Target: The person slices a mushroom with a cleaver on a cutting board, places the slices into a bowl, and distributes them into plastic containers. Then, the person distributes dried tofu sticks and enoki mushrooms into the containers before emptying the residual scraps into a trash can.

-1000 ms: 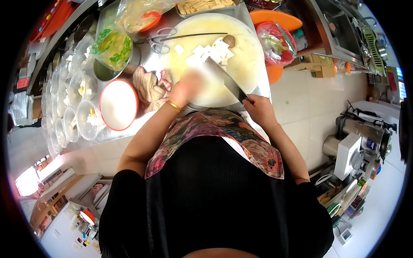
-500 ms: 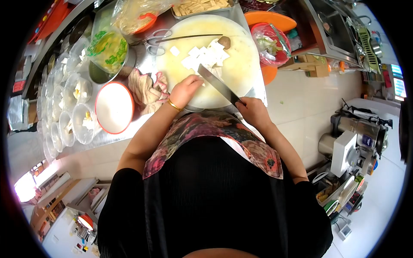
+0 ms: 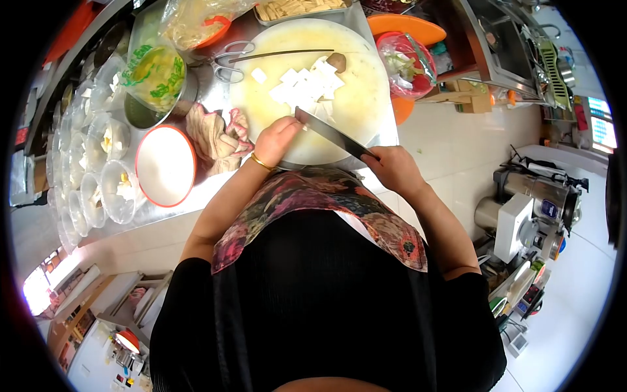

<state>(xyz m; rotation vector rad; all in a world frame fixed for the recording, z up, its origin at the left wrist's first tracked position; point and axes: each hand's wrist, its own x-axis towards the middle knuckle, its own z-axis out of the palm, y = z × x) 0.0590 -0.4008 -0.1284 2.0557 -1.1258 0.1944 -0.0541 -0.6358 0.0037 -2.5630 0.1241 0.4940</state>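
Knife (image 3: 334, 135) in right hand (image 3: 397, 171), tip beside left fingers (image 3: 289, 124) (white pieces (image 3: 307, 85) beyond).

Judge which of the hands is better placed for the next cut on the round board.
Likely the right hand: it grips the knife, whose blade is over the round board near the white pieces. The left hand holds no knife.

Two bare arms (image 3: 225, 196) reach forward, converging.
The left hand (image 3: 277, 138) is angled inward with its fingers (image 3: 294, 125) bunched together; the right hand (image 3: 396, 168), apart from it, is curled in a grip, its back facing up.
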